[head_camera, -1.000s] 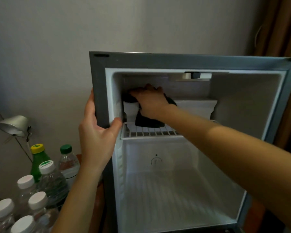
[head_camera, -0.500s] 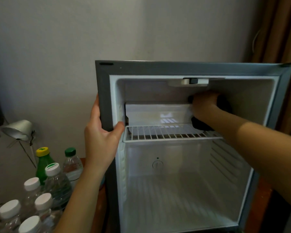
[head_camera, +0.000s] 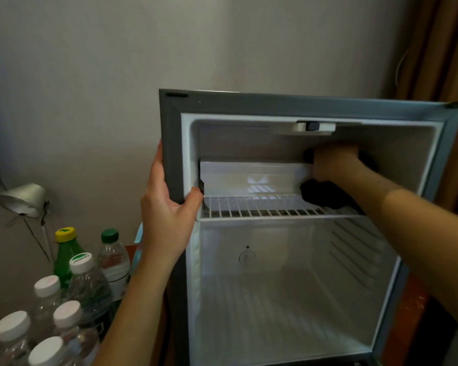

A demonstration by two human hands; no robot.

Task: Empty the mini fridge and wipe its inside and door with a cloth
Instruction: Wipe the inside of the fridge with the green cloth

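Wiping the upper right corner: my right hand grips the cloth above the shelf, and my left hand clasps the fridge frame. The bottles stand outside, so I judge emptying done; the lower cavity and door remain.

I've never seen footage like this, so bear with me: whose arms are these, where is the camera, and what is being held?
No machine here: a person wears a camera on the head, looking down at their own arms. The left hand grips the left edge of the open fridge. The right hand holds a dark cloth deep in its top right, above the wire shelf. No food shows inside. Bottles and a lamp stand at lower left.
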